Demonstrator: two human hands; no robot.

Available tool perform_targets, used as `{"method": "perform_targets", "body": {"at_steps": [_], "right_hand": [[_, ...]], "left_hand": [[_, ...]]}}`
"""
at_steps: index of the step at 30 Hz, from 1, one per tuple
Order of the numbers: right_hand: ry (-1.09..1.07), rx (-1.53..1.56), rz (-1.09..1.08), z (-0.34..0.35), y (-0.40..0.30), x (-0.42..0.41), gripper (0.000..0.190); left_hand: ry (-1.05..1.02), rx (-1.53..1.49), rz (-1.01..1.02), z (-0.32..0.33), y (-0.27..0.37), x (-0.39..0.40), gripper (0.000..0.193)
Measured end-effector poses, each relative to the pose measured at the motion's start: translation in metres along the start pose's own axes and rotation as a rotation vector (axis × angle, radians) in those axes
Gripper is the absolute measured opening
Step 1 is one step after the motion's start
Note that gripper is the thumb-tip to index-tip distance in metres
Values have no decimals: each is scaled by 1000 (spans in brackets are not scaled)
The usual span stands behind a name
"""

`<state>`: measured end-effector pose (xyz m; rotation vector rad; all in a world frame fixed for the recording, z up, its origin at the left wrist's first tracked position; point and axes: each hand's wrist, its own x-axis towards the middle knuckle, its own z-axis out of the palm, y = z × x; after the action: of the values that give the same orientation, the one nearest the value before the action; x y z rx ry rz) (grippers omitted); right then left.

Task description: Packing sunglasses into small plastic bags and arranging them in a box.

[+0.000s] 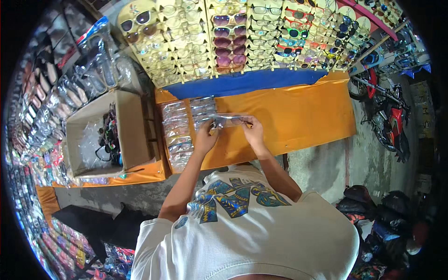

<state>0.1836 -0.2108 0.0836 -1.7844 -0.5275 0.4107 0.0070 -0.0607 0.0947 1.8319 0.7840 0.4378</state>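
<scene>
Between my two hands, above the orange-covered table [297, 115], is a pair of glasses in a clear plastic sleeve [229, 120]. My left hand [207, 134] grips its left end, and my right hand [253, 129] pinches the right end. Just behind my left hand lies a short column of sleeved glasses [203, 106]. A longer column of glasses in clear sleeves [177, 134] runs along the table's left side. Glare on the plastic hides details of the frames.
Racks of sunglasses and eyeglasses [229, 40] stand along the table's back edge. At left, an open cardboard box [134, 129] holds a tangle of dark items and plastic. Packaged footwear [73, 94] is beyond it. A red motorcycle [395, 122] and piled caps [379, 217] are at right.
</scene>
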Motion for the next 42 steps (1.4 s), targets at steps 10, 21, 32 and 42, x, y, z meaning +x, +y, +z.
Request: {"method": "perform_targets", "body": {"at_steps": [10,21,32,42], "right_hand": [[-72,-287,73,13,77,120,22],[-142,-245,192,37,151,169,21],[-242,-207,217,47,172,183,20],[-137,-218,179,34,177,183,35]], "left_hand": [[6,-113,-228,74,-40,119,49],[89,-106,-351,113,-93,170,44],[144,-4,-364,125,-99,174,39],[132,-54,-225,141,-102,179,42]]}}
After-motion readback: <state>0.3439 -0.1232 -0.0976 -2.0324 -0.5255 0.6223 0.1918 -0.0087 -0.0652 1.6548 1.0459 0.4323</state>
